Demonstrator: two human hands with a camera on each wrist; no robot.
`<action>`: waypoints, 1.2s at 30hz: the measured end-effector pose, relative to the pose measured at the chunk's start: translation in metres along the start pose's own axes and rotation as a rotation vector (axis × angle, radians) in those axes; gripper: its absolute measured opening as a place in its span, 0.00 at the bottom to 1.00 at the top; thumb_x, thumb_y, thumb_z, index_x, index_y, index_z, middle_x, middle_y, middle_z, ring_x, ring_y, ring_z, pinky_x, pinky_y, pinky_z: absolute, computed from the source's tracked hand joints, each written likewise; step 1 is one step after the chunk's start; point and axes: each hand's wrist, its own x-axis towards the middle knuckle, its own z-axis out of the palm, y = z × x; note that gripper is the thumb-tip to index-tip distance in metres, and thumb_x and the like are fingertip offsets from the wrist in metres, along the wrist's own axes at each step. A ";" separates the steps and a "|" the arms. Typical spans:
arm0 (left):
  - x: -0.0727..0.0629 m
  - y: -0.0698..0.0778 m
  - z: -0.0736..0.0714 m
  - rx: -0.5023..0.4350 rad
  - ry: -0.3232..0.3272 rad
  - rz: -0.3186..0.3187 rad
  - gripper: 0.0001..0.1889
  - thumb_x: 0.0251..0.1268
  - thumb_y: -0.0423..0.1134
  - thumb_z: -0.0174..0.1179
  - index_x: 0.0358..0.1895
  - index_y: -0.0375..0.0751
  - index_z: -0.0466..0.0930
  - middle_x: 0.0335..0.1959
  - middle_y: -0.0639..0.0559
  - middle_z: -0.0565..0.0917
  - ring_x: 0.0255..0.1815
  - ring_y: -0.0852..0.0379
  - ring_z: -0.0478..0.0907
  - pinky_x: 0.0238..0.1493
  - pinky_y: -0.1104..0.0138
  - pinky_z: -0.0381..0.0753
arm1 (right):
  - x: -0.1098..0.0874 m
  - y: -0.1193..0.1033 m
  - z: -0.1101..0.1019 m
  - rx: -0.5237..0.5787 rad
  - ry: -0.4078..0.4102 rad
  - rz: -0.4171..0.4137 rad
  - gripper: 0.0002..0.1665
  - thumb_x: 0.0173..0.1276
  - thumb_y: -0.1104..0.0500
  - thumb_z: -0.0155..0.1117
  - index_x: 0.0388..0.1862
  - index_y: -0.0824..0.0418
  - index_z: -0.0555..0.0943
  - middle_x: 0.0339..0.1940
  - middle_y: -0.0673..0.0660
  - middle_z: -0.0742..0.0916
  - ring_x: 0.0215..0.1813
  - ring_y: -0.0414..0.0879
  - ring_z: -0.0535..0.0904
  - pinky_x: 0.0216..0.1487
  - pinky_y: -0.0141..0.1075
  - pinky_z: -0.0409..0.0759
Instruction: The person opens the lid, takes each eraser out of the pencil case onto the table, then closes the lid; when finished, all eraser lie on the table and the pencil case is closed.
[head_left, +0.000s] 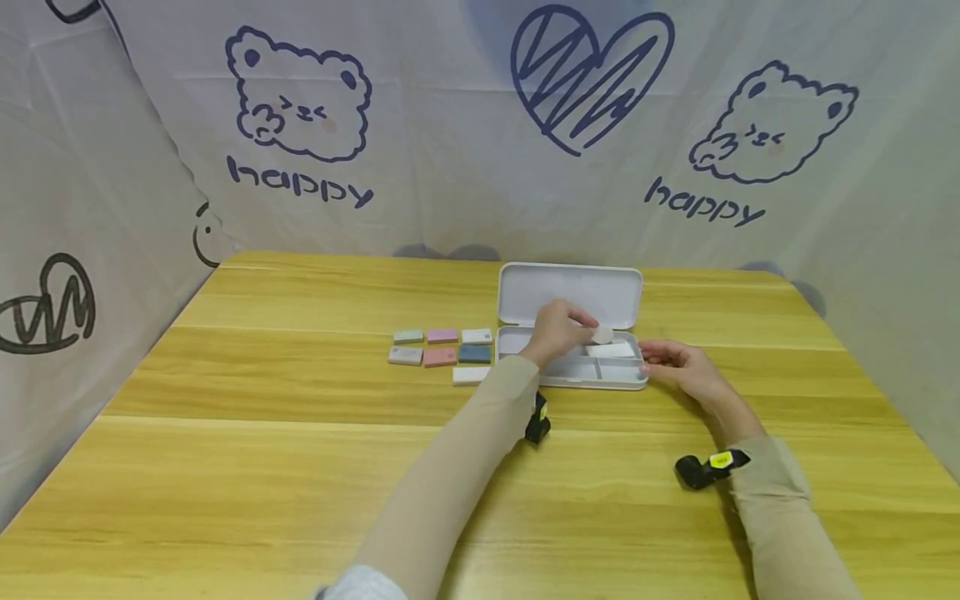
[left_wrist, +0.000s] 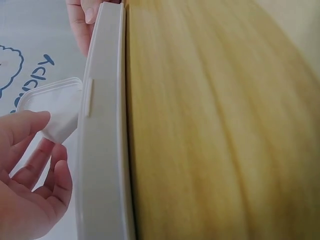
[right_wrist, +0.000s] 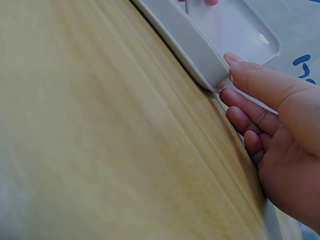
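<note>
A white hinged case (head_left: 570,384) with divided compartments lies on the table, its lid (head_left: 570,292) raised at the back. My left hand (head_left: 558,333) reaches over the case from the front. Its thumb and fingers pinch a small whitish rounded piece (head_left: 602,334), which overlaps the lid in the left wrist view. Just below that piece, a white block (head_left: 609,351) lies in the case. At the right end of the case, my right hand (head_left: 686,371) holds the corner, with the thumb (right_wrist: 232,62) on the upper edge and the fingers lower down. My left hand and forearm hide part of the compartments.
Left of the case lie several small flat blocks, among them green (head_left: 408,337), purple (head_left: 442,336), pink (head_left: 439,357) and blue (head_left: 474,354) ones. A longer white block (head_left: 470,376) sits nearer, partly behind my left sleeve. A printed cloth (head_left: 442,125) hangs behind the table.
</note>
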 end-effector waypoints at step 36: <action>-0.013 -0.007 -0.028 -0.285 0.029 -0.100 0.06 0.52 0.30 0.63 0.35 0.37 0.84 0.29 0.50 0.83 0.24 0.61 0.73 0.25 0.75 0.73 | -0.003 -0.004 0.002 0.033 0.001 -0.019 0.28 0.59 0.66 0.62 0.53 0.82 0.67 0.36 0.41 0.81 0.38 0.33 0.75 0.39 0.23 0.72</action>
